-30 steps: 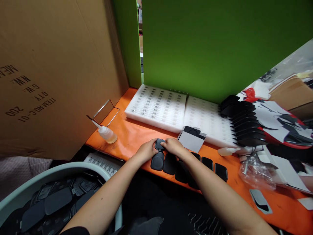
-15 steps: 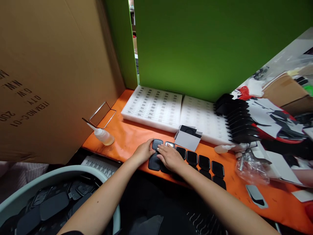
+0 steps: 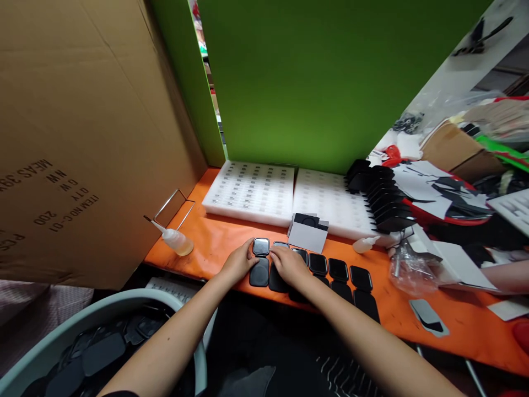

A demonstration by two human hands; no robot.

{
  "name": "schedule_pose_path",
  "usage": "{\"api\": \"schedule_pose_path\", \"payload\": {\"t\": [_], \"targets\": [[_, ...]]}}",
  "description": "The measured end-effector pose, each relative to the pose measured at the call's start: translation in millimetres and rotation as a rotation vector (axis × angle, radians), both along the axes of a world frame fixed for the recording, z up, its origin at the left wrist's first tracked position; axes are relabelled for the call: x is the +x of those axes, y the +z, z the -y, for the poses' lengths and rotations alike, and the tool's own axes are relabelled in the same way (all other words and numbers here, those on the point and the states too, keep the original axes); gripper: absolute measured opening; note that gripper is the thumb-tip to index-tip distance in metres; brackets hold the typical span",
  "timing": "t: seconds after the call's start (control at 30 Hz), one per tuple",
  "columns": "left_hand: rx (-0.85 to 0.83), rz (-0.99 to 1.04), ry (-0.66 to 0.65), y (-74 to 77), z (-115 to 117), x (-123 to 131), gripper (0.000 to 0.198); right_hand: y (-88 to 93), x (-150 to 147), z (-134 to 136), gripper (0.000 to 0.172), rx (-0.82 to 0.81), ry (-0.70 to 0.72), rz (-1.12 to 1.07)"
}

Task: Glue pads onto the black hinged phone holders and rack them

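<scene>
A row of black hinged square pieces lies unfolded along the orange table's front edge. Each has a framed half at the back and a flat rounded half in front. My left hand grips the left edge of the leftmost black hinged piece, fingers at its framed half and thumb near the hinge. From the other side, my right hand has its bent fingertips at that piece's right edge, and the hand covers part of the neighbouring piece. The leftmost framed half shows a pale, shiny face.
White foam trays with small slots stand behind, beside a stack of black parts. Grey cards, a dropper bottle and a smaller bottle lie on the orange table. A tub of black parts is at left.
My right hand's fingers have moved from lying over the pieces to the leftmost piece's right edge. That piece's framed half now looks paler. The camera view has shifted.
</scene>
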State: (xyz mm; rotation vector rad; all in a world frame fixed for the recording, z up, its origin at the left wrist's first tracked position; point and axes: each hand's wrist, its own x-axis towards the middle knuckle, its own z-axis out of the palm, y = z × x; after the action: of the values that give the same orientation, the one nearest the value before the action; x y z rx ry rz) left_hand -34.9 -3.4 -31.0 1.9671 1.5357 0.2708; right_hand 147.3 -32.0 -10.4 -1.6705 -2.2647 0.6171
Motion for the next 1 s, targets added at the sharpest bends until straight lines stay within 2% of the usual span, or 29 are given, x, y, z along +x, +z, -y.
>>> {"api": "schedule_pose_path", "payload": {"t": [0.13, 0.27, 0.43, 0.5, 0.6, 0.7, 0.77, 0.83, 0.93, 1.0], "targets": [[0.128, -0.004, -0.029, 1.8, 12.1, 0.4, 0.042, 1.4, 28.8, 39.3, 0.028, 0.050, -0.009, -0.039], [0.269, -0.091, -0.200, 2.0, 18.8, 3.1, 0.035, -6.0, 39.9, 74.7, 0.026, 0.069, 0.012, -0.039], [0.273, -0.272, -0.274, 6.6, 18.5, 13.5, 0.036, -17.4, 33.2, 86.2, 0.031, 0.095, 0.042, -0.006], [0.262, -0.305, -0.303, 9.4, 17.8, 17.3, 0.036, -21.5, 28.8, 80.0, 0.041, 0.111, 0.052, 0.046], [0.248, -0.316, -0.317, 11.7, 22.5, 18.7, 0.044, -26.7, 23.0, 66.6, 0.073, 0.071, 0.094, 0.136], [0.193, -0.327, -0.342, 11.7, 37.8, 16.4, 0.068, -30.7, 18.1, 61.6, 0.092, 0.030, 0.155, 0.201], [0.153, -0.356, -0.392, 10.6, 52.4, 14.4, 0.090, -32.1, 15.6, 66.5, 0.089, 0.051, 0.186, 0.231], [0.132, -0.415, -0.421, 9.1, 66.5, 11.7, 0.099, -30.4, 15.2, 74.6, 0.076, 0.081, 0.215, 0.236], [0.090, -0.442, -0.424, 12.3, 76.7, 1.7, 0.097, -15.1, 21.7, 80.1, 0.055, 0.130, 0.269, 0.142], [0.044, -0.318, -0.434, 23.6, 71.8, -10.4, 0.087, 4.5, 30.1, 72.2, 0.044, 0.150, 0.248, 0.007]]}}
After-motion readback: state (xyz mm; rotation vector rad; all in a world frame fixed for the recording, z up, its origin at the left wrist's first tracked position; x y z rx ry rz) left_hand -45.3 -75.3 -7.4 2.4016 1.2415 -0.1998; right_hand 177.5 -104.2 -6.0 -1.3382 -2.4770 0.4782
